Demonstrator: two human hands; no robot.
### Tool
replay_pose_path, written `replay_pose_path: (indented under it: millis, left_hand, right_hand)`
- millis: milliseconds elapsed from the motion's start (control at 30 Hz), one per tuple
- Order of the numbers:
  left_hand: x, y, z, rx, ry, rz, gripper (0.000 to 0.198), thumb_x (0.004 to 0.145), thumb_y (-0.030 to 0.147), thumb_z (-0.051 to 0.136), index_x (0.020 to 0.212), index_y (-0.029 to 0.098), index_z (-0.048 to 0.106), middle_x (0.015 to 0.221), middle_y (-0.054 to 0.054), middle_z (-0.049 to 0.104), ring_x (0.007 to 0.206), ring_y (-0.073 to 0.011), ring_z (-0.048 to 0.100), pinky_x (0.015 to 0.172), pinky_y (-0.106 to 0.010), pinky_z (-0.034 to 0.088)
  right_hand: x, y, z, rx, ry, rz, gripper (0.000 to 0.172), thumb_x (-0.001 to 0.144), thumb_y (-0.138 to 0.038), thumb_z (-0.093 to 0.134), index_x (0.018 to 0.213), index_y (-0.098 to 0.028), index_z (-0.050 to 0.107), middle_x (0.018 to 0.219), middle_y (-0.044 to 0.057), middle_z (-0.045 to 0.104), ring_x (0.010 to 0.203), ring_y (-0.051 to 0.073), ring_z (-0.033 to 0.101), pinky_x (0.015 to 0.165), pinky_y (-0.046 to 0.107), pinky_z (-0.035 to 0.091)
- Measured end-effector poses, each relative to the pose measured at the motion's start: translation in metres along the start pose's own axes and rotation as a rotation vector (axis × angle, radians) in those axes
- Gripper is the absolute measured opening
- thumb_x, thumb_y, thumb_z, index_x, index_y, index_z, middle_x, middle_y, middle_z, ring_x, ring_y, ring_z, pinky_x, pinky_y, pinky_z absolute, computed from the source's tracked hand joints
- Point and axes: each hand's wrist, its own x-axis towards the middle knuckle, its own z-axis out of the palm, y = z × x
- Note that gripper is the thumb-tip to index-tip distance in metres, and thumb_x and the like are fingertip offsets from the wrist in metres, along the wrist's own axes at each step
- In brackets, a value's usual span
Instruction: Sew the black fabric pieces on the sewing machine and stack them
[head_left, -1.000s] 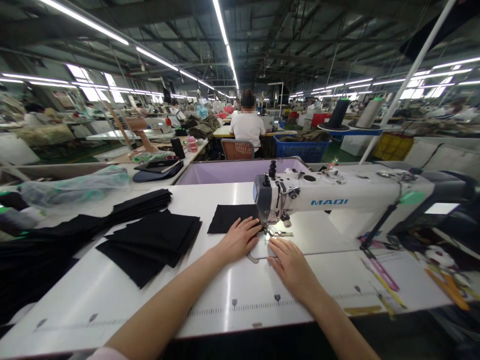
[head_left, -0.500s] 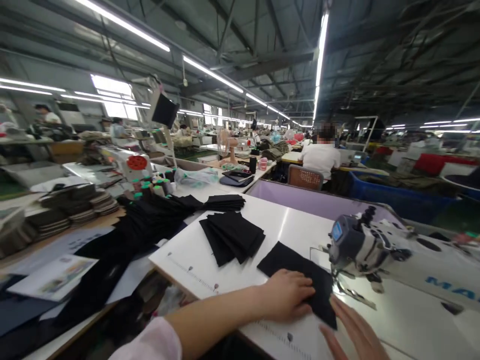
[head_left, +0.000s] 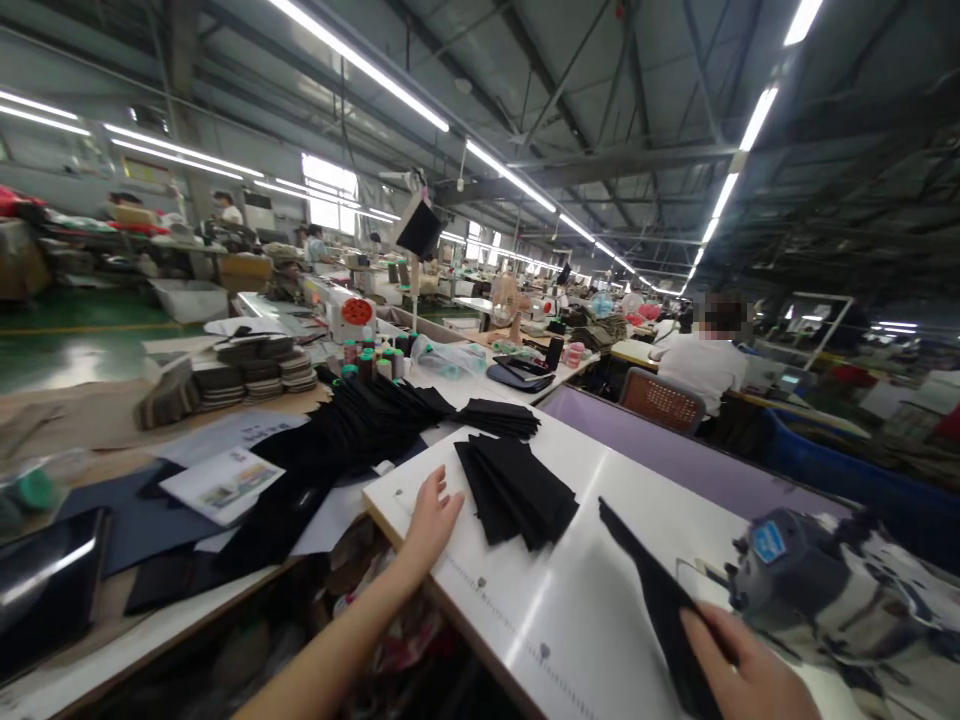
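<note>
A black fabric piece (head_left: 651, 585) is gripped at its near end by my right hand (head_left: 739, 660), lifted and folded edge-on just left of the sewing machine (head_left: 795, 575). My left hand (head_left: 436, 515) is over the left edge of the white sewing table (head_left: 555, 610), its fingers apart and nothing in it. Right of that hand lies a fanned stack of black fabric pieces (head_left: 517, 490). Behind it is a neater black stack (head_left: 499, 417). A large heap of black pieces (head_left: 375, 420) spreads over the table to the left.
Thread spools (head_left: 367, 362) stand beyond the black heap. On the left table are printed papers (head_left: 223, 485) and stacked grey-brown pieces (head_left: 259, 372). A lilac partition (head_left: 630, 440) borders the far table edge. Beyond it a person in white (head_left: 701, 370) sits by a brown chair (head_left: 660, 398).
My left hand has left the black piece and moved left to the table's edge. My right hand now grips that piece and has raised it. The view has turned left.
</note>
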Motion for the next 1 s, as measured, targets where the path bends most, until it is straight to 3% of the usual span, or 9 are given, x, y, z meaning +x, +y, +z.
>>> replay_pose_path:
  millis: [100, 167, 267, 333, 400, 533, 700, 833, 1000]
  left_hand:
    - [0.016, -0.006, 0.002, -0.080, -0.031, -0.125, 0.058, 0.078, 0.015, 0.063, 0.134, 0.008, 0.049, 0.147, -0.026, 0.046, 0.132, -0.0335, 0.052, 0.111, -0.045, 0.041]
    - [0.021, -0.008, 0.009, -0.126, -0.049, -0.155, 0.060, 0.080, 0.016, 0.063, 0.136, 0.006, 0.046, 0.149, -0.028, 0.043, 0.135, -0.0340, 0.050, 0.111, -0.044, 0.041]
    - [0.027, -0.010, 0.019, -0.193, -0.069, -0.160, 0.059, 0.081, 0.018, 0.062, 0.136, 0.008, 0.045, 0.151, -0.027, 0.041, 0.137, -0.0344, 0.047, 0.111, -0.045, 0.041]
    - [0.030, -0.012, 0.021, -0.234, -0.080, -0.140, 0.057, 0.079, 0.016, 0.062, 0.134, 0.010, 0.048, 0.150, -0.025, 0.044, 0.136, -0.0340, 0.048, 0.111, -0.045, 0.042]
    - [0.032, -0.014, 0.021, -0.270, -0.096, -0.104, 0.055, 0.077, 0.012, 0.061, 0.130, 0.011, 0.050, 0.146, -0.023, 0.050, 0.133, -0.0325, 0.052, 0.110, -0.044, 0.043]
    - [0.032, -0.019, 0.022, -0.299, -0.142, -0.013, 0.054, 0.072, 0.007, 0.060, 0.126, 0.013, 0.054, 0.135, -0.018, 0.060, 0.124, -0.0282, 0.059, 0.110, -0.044, 0.043]
    - [0.030, -0.027, 0.027, -0.257, -0.189, 0.035, 0.059, 0.073, 0.009, 0.060, 0.131, 0.014, 0.051, 0.137, -0.016, 0.057, 0.123, -0.0267, 0.059, 0.110, -0.046, 0.043]
    - [0.029, -0.030, 0.028, -0.219, -0.251, 0.042, 0.060, 0.078, 0.013, 0.059, 0.136, 0.016, 0.046, 0.141, -0.018, 0.054, 0.125, -0.0280, 0.057, 0.102, -0.045, 0.051]
    - [0.028, -0.030, 0.028, -0.208, -0.271, 0.045, 0.061, 0.081, 0.017, 0.060, 0.139, 0.014, 0.044, 0.144, -0.020, 0.050, 0.128, -0.0305, 0.055, 0.101, -0.047, 0.052]
  right_hand:
    - [0.060, -0.058, -0.026, -0.007, 0.112, -0.050, 0.040, 0.090, -0.051, 0.044, 0.103, -0.027, 0.072, 0.091, 0.005, 0.078, 0.069, 0.025, 0.072, 0.060, 0.032, 0.053]
    - [0.093, -0.101, -0.020, -0.060, 0.147, -0.122, 0.040, 0.092, -0.043, 0.041, 0.110, -0.022, 0.071, 0.100, 0.010, 0.076, 0.084, 0.028, 0.072, 0.068, 0.034, 0.052]
    - [0.120, -0.150, 0.017, -0.115, -0.105, -0.228, 0.044, 0.097, -0.029, 0.033, 0.125, -0.014, 0.064, 0.119, 0.016, 0.070, 0.103, 0.028, 0.069, 0.085, 0.037, 0.050]
    - [0.126, -0.168, 0.050, -0.107, -0.251, -0.309, 0.038, 0.096, -0.027, 0.040, 0.121, -0.017, 0.067, 0.117, 0.012, 0.072, 0.105, 0.025, 0.068, 0.088, 0.035, 0.050]
    - [0.125, -0.176, 0.076, -0.089, -0.345, -0.376, 0.038, 0.093, -0.035, 0.052, 0.123, -0.016, 0.067, 0.126, 0.012, 0.068, 0.114, 0.025, 0.064, 0.094, 0.032, 0.049]
    - [0.118, -0.188, 0.100, -0.087, -0.493, -0.466, 0.066, 0.092, -0.049, 0.056, 0.145, -0.010, 0.046, 0.148, 0.015, 0.049, 0.135, 0.026, 0.048, 0.109, 0.033, 0.040]
    - [0.110, -0.207, 0.104, -0.174, -0.552, -0.451, 0.058, 0.090, -0.021, 0.053, 0.145, -0.005, 0.043, 0.136, 0.019, 0.059, 0.120, 0.029, 0.058, 0.098, 0.036, 0.047]
    - [0.121, -0.214, 0.100, -0.225, -0.531, -0.357, 0.054, 0.086, -0.010, 0.048, 0.141, -0.006, 0.048, 0.115, 0.018, 0.070, 0.103, 0.027, 0.067, 0.086, 0.034, 0.049]
    - [0.166, -0.214, 0.064, -0.292, -0.398, -0.210, 0.038, 0.090, -0.011, 0.036, 0.117, -0.010, 0.061, 0.101, 0.017, 0.073, 0.094, 0.028, 0.071, 0.078, 0.035, 0.050]
